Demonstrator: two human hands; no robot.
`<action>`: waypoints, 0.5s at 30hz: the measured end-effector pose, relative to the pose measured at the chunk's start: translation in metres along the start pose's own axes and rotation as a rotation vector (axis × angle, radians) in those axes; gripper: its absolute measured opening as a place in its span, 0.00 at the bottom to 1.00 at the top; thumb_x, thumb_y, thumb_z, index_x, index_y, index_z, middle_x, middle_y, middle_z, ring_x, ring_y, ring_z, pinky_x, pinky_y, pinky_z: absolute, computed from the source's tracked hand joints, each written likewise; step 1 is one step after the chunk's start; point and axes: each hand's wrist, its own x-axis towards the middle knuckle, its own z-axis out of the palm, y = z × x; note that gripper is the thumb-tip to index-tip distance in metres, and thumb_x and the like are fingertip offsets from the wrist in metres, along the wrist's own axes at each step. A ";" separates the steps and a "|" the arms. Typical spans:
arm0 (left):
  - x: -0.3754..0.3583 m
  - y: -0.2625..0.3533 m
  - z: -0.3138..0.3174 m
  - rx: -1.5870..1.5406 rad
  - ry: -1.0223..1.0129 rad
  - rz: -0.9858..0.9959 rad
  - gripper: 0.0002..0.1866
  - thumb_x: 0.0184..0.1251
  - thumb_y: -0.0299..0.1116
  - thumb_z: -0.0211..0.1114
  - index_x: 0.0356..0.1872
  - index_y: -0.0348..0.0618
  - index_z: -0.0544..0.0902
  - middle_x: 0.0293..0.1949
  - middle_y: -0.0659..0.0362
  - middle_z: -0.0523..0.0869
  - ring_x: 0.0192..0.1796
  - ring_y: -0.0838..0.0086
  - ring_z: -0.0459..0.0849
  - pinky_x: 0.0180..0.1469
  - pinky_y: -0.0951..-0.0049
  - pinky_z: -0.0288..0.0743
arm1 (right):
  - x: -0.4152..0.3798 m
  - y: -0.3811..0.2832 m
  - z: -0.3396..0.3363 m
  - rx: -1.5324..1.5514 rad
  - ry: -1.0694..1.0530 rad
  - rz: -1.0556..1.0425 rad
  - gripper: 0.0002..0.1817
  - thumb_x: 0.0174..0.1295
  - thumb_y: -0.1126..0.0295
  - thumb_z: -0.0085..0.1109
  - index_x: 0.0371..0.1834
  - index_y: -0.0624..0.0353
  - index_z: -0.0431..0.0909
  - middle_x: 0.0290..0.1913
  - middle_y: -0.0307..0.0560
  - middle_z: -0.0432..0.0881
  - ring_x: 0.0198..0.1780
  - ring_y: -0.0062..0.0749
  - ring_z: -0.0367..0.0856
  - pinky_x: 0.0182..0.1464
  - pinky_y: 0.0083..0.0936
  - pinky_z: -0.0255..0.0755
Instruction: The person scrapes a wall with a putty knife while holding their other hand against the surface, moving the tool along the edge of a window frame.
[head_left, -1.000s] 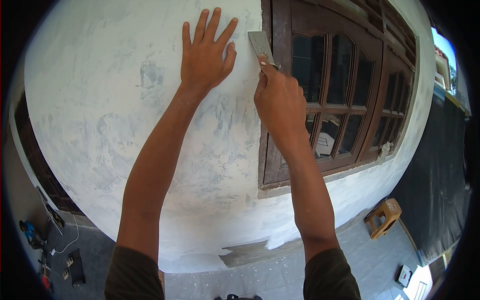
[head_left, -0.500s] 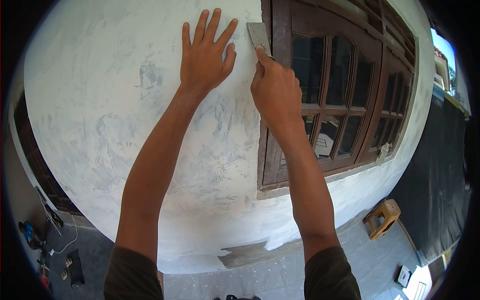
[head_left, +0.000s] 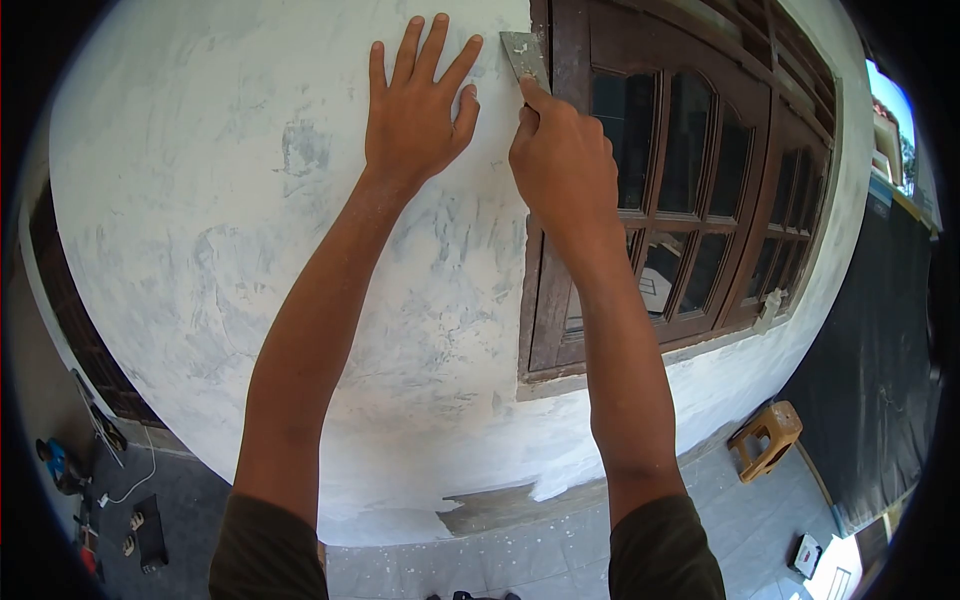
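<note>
My left hand (head_left: 415, 125) lies flat with spread fingers on the white, grey-smeared wall (head_left: 250, 230), left of the window. My right hand (head_left: 567, 165) is wrapped round a putty knife (head_left: 524, 55), its index finger stretched along the tool. The flat metal blade points upward, with bits of whitish material on it, and lies where the wall meets the brown wooden window frame (head_left: 570, 60). The knife's handle is hidden inside my right hand.
A brown plastic stool (head_left: 768, 440) stands on the grey tiled floor at the lower right, near a dark sheet (head_left: 880, 330). At the lower left are a blue tool (head_left: 62, 465) and a white cable (head_left: 140, 485). A latch (head_left: 770, 302) hangs at the window's lower edge.
My right hand and the putty knife have moved slightly up and to the right, and the blade is tilted differently. My left hand stays spread on the wall, with the view slightly shifted.
</note>
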 end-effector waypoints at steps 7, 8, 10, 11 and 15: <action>-0.001 0.001 0.002 -0.030 0.021 -0.028 0.29 0.73 0.42 0.60 0.76 0.64 0.78 0.80 0.54 0.70 0.84 0.57 0.60 0.83 0.36 0.47 | -0.024 0.005 0.004 -0.054 -0.018 -0.020 0.21 0.72 0.73 0.53 0.66 0.61 0.83 0.35 0.65 0.89 0.38 0.60 0.91 0.40 0.49 0.85; 0.000 0.000 0.002 -0.020 0.016 -0.017 0.29 0.73 0.42 0.60 0.75 0.64 0.78 0.80 0.54 0.70 0.84 0.57 0.60 0.83 0.36 0.47 | -0.017 0.005 0.006 -0.053 -0.016 -0.027 0.21 0.72 0.73 0.53 0.66 0.61 0.83 0.35 0.65 0.89 0.38 0.60 0.91 0.40 0.49 0.85; 0.001 0.000 0.001 -0.010 0.008 -0.002 0.29 0.73 0.42 0.60 0.75 0.64 0.78 0.80 0.54 0.70 0.85 0.57 0.60 0.83 0.36 0.47 | 0.001 0.001 0.006 0.004 0.001 0.002 0.21 0.73 0.72 0.54 0.67 0.58 0.83 0.34 0.64 0.88 0.37 0.60 0.91 0.39 0.49 0.84; 0.001 -0.001 0.000 -0.011 0.008 -0.001 0.29 0.73 0.42 0.60 0.75 0.64 0.78 0.80 0.54 0.70 0.85 0.57 0.60 0.82 0.36 0.47 | 0.001 0.001 0.005 0.006 0.004 0.005 0.21 0.73 0.72 0.54 0.67 0.58 0.83 0.34 0.64 0.88 0.37 0.60 0.91 0.39 0.49 0.84; 0.000 0.000 -0.001 0.006 0.001 0.001 0.29 0.73 0.42 0.60 0.75 0.63 0.78 0.80 0.54 0.70 0.84 0.57 0.61 0.82 0.36 0.48 | -0.014 0.005 0.001 -0.024 -0.004 -0.003 0.22 0.73 0.73 0.54 0.68 0.59 0.82 0.35 0.65 0.88 0.37 0.60 0.90 0.39 0.49 0.84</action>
